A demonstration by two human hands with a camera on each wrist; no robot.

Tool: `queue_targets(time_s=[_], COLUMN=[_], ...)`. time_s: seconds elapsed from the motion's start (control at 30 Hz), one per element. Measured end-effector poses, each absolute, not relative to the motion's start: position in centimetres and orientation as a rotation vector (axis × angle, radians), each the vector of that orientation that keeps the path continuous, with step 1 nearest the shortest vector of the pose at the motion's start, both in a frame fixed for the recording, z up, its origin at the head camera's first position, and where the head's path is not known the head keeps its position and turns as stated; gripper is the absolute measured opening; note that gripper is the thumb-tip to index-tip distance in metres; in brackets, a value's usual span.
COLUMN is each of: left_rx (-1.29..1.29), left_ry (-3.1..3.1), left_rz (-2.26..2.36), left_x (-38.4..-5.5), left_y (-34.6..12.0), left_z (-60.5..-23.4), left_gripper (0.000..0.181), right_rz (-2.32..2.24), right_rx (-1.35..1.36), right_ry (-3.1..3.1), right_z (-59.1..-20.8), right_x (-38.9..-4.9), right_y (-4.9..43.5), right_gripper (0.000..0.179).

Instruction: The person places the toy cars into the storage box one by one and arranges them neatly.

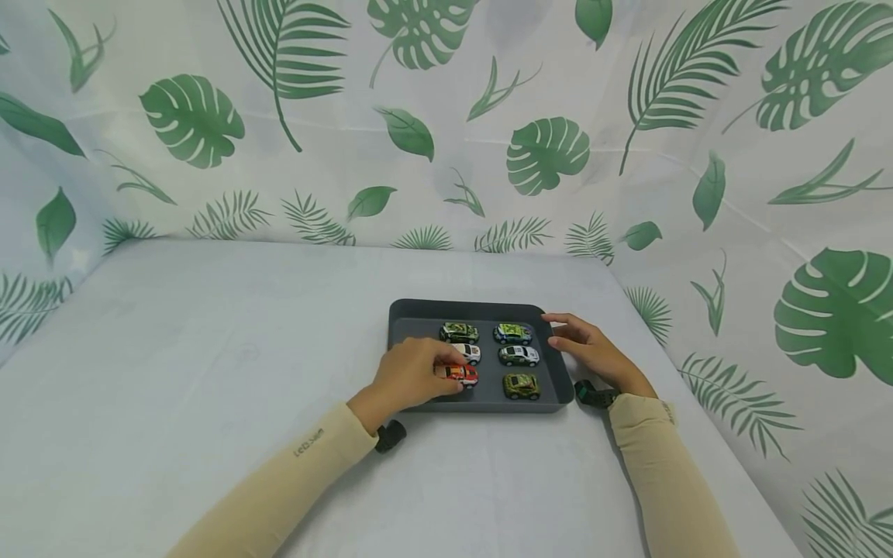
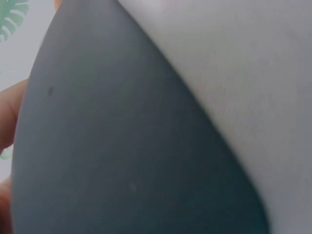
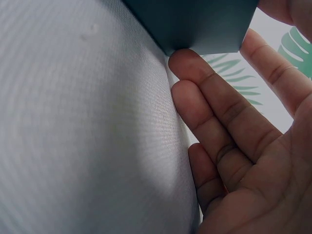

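Observation:
A dark grey tray (image 1: 481,404) holds several small toy cars in two columns. My left hand (image 1: 412,373) reaches over its left side, thumb and fingers pinching a red toy car (image 1: 460,375) in the front row; the hand hides part of it. Just behind lies a white toy car (image 1: 469,353), partly covered by the fingers. At the tray's right rim, my right hand (image 1: 593,349) holds the edge, thumb and index finger over the rim. In the right wrist view, other fingers (image 3: 192,66) lie beside the tray's outer wall (image 3: 200,24), close to the tabletop.
Also in the tray are a dark green patterned car (image 1: 459,332), a lime and blue car (image 1: 512,333), a white and green car (image 1: 519,356) and an olive camouflage car (image 1: 522,386). A white cloth (image 1: 209,372) covers the table. Behind hangs a leaf-print curtain (image 1: 314,170).

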State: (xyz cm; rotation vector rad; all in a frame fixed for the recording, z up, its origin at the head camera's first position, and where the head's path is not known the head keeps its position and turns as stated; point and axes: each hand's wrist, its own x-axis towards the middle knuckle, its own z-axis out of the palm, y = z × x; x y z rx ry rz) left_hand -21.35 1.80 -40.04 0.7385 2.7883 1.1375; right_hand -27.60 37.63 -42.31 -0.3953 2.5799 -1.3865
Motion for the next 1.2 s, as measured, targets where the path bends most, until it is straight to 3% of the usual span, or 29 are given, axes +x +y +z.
queue_targets(time_s=[1.2], left_rx=[0.622], left_ry=[2.900], left_rz=[0.796], left_x=[-21.6], left_y=[4.8], left_z=[-40.2], left_gripper=[0.033], right_rz=[-1.383], right_rx=[-0.395], right_ry=[2.578], right_z=[-42.4], right_x=[-27.7], right_y=[37.7], right_gripper=[0.058])
